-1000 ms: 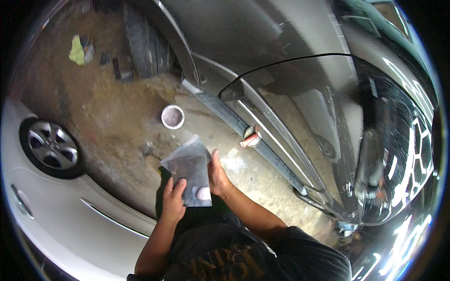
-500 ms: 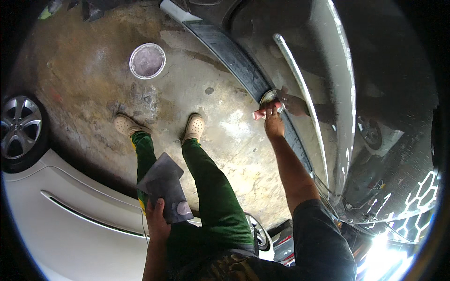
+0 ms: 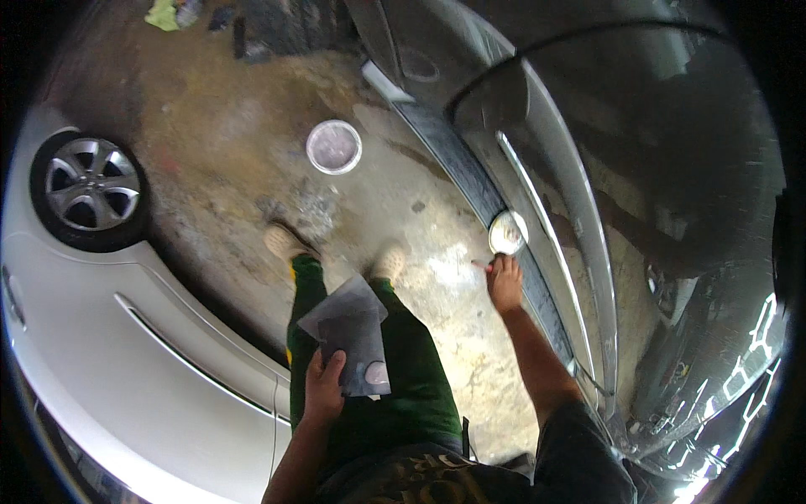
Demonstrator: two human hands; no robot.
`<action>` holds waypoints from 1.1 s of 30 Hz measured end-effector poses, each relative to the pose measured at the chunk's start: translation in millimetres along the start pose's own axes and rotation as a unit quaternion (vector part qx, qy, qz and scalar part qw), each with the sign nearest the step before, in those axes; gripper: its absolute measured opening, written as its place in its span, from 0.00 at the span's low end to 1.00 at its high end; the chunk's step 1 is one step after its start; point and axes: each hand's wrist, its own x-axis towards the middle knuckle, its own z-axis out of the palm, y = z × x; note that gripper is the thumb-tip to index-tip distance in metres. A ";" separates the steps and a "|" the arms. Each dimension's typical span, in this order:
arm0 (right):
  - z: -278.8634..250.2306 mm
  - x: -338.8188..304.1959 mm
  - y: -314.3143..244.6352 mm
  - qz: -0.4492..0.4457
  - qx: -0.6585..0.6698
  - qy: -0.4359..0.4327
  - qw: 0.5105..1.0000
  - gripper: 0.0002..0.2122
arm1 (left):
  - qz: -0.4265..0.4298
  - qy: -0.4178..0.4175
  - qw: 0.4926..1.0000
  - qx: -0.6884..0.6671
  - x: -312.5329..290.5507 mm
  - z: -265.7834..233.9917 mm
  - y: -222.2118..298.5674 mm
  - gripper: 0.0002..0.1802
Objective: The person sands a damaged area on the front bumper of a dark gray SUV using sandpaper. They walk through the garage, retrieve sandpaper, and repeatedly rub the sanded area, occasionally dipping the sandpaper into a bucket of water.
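Note:
My left hand [image 3: 326, 386] grips dark grey flat sheets [image 3: 353, 340] in front of my thighs, the thumb lying on top. The sheets overlap at an angle, and a pale pinkish dab of paste [image 3: 376, 373] sits near the lower right corner. My right hand [image 3: 505, 284] is closed beside the dark car's sill [image 3: 453, 172]. A small, thin reddish-dark object [image 3: 480, 265] sticks out to the left of its fingers; its kind is unclear. Just beyond those fingers, a round, pale, shallow tin or lid [image 3: 509, 233] rests on the sill.
A round tub with a whitish rim [image 3: 334, 148] stands on the stained concrete floor [image 3: 243, 109]. The dark glossy car [image 3: 672, 134] fills the right side. A light-coloured car [image 3: 176, 336] with a spoked wheel [image 3: 92, 185] is close on the left. Dark scraps [image 3: 285, 29] lie at the far end.
My right hand has drawn back from over the round tin, leaving its pale face in view. The red piece that lay across it is no longer there. My head view has shifted left.

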 end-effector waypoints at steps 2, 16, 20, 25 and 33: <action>-46.3 -15.6 -41.4 0.090 0.266 -0.142 0.949 0.15 | 0.030 0.003 1.000 0.000 -25.0 -2.1 23.5 0.23; -407.4 -28.6 -246.7 0.103 0.861 -0.350 0.353 0.19 | 0.309 -0.098 0.926 -0.193 -159.6 -103.2 237.5 0.16; -479.7 -26.2 -286.1 0.033 0.885 -0.257 0.387 0.16 | 0.347 -0.121 0.911 -0.189 -158.1 -144.8 283.5 0.16; -534.0 -41.4 -340.3 -0.050 0.901 -0.180 0.393 0.16 | 0.353 -0.159 0.907 -0.164 -155.6 -177.1 313.5 0.16; -543.6 -54.2 -389.0 -0.067 0.874 -0.047 0.478 0.12 | 0.357 -0.216 0.888 -0.192 -179.9 -170.1 337.1 0.18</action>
